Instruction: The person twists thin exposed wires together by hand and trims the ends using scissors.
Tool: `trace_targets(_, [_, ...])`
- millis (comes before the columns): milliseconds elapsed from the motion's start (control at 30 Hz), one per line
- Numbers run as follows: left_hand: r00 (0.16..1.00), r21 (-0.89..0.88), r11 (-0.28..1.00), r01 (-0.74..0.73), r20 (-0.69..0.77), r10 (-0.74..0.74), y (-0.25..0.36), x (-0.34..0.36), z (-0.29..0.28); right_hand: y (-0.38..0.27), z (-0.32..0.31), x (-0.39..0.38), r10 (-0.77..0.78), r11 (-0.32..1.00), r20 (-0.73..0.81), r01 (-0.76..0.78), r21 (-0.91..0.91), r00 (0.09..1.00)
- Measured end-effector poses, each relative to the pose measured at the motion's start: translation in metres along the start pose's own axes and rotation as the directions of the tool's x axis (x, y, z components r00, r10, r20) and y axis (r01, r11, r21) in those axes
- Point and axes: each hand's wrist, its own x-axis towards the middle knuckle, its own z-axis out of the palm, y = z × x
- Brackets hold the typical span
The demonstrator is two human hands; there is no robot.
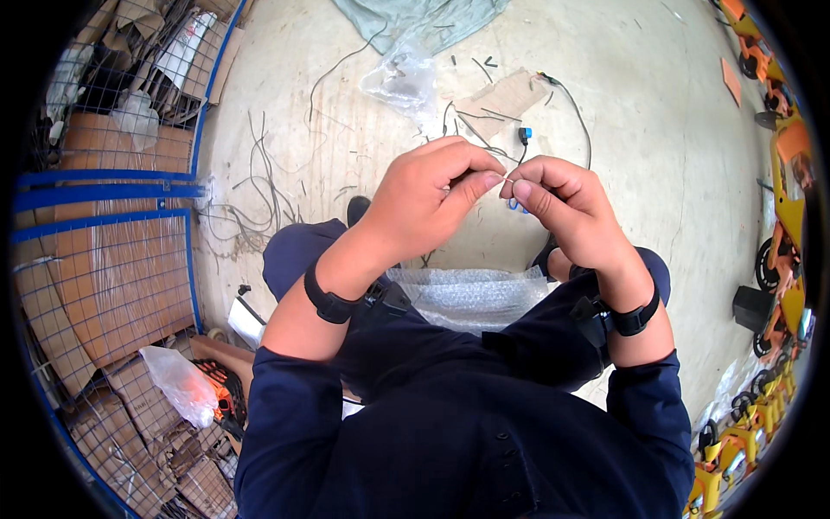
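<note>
In front of my knees, my left hand [430, 192] and my right hand [571, 208] meet almost fingertip to fingertip. Each pinches a thin wire [506, 178] between thumb and forefinger; only a short pale stretch of it shows between them. Just beyond my fingers, a small blue-ended connector [525, 135] on a dark lead lies over the floor. Below my right fingertips show small blue loops, perhaps scissor handles [516, 205], partly hidden by the hand. A dark cable [577, 108] curves along the floor past my right hand.
Bubble wrap [471, 294] lies between my legs. Loose wires [268, 186] tangle on the floor at left, beside a blue-framed mesh cage [192, 259] of cardboard. Cut black pieces surround a cardboard scrap [506, 99]; clear plastic [402, 82] lies nearby. Yellow-orange wheeled machines [788, 173] line the right.
</note>
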Motion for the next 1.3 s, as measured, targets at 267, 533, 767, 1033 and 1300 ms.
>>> trace_targets(267, [0.928,-0.115,0.993,-0.023,-0.372,-0.022,-0.006,-0.001,0.010,0.009,0.002,0.004,0.090,0.990,-0.076,-0.081,0.114,0.993])
trace_targets(533, [0.907,-0.475,0.816,0.330,-0.082,-0.414,-0.011,-0.007,0.031,0.022,0.018,0.006,-0.005,0.995,-0.191,-0.014,-0.097,0.982])
trace_targets(767, [0.904,-0.655,0.714,0.249,-0.108,-0.415,-0.018,0.000,0.028,0.045,-0.006,0.012,-0.074,0.923,0.119,0.113,-0.367,0.990])
trace_targets(1033, [0.844,-0.588,0.671,0.451,0.039,-0.534,-0.008,-0.009,0.004,0.210,-0.165,0.088,0.370,0.558,-0.325,-0.488,-0.671,0.870])
trace_targets(1300, [0.787,-0.522,0.663,0.536,0.024,-0.617,-0.022,-0.019,0.011,0.453,-0.109,0.063,0.643,0.388,-0.557,-0.851,-0.353,0.525])
